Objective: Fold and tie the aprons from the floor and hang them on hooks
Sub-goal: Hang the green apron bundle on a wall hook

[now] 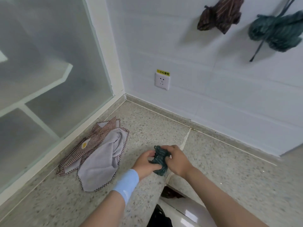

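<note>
A small, tightly bundled dark green apron is held above the speckled floor between both hands. My left hand grips its left side, with a light blue wristband behind it. My right hand grips the right side, fingers curled into the cloth. A brown-checked apron with a grey lining lies crumpled on the floor to the left, near the glass partition. On the white wall at the upper right hang two bundled aprons: a brown striped one and a dark green one with a strap dangling.
A frosted glass partition with a white frame runs along the left. A wall socket with a yellow label sits low on the wall. A white rounded object and something dark lie at the bottom, below my arms.
</note>
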`<action>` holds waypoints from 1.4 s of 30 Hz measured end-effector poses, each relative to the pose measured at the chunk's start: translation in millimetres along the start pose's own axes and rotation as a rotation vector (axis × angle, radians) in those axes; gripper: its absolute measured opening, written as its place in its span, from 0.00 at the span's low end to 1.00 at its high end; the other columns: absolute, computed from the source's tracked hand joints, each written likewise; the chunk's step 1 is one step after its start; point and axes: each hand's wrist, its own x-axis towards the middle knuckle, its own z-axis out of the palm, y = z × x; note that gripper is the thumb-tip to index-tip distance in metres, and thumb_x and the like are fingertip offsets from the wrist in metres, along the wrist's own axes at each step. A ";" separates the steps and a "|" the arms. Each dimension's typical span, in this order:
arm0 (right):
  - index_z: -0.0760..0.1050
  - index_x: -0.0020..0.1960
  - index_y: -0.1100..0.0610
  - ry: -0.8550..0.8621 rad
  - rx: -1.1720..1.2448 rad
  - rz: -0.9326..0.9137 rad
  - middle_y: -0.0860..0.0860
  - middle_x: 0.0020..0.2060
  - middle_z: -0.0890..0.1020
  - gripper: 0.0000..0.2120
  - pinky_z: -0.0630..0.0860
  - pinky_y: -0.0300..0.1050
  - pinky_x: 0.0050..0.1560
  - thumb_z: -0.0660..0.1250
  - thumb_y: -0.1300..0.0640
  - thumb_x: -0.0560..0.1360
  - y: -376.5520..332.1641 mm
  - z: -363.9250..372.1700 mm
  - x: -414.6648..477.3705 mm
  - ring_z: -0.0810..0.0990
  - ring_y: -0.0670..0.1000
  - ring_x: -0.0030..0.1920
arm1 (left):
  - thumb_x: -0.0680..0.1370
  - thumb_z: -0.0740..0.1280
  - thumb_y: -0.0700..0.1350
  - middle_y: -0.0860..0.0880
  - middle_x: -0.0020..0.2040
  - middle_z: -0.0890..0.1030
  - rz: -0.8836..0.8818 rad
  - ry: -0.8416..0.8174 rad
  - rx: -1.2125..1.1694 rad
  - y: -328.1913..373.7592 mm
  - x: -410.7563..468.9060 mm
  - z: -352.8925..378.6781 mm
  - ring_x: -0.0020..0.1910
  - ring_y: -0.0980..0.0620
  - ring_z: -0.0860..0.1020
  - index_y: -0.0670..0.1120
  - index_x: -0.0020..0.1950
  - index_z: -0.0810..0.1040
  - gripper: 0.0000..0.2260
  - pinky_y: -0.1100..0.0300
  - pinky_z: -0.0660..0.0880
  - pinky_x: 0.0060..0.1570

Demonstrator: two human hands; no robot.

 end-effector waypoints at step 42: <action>0.80 0.39 0.55 1.151 -0.018 -0.152 0.47 0.37 0.81 0.13 0.75 0.45 0.41 0.64 0.53 0.79 -102.9 -461.6 -113.1 0.79 0.49 0.41 | 0.77 0.70 0.47 0.51 0.43 0.84 0.740 -0.107 0.005 516.7 -9.9 182.9 0.45 0.50 0.81 0.47 0.44 0.84 0.06 0.54 0.81 0.45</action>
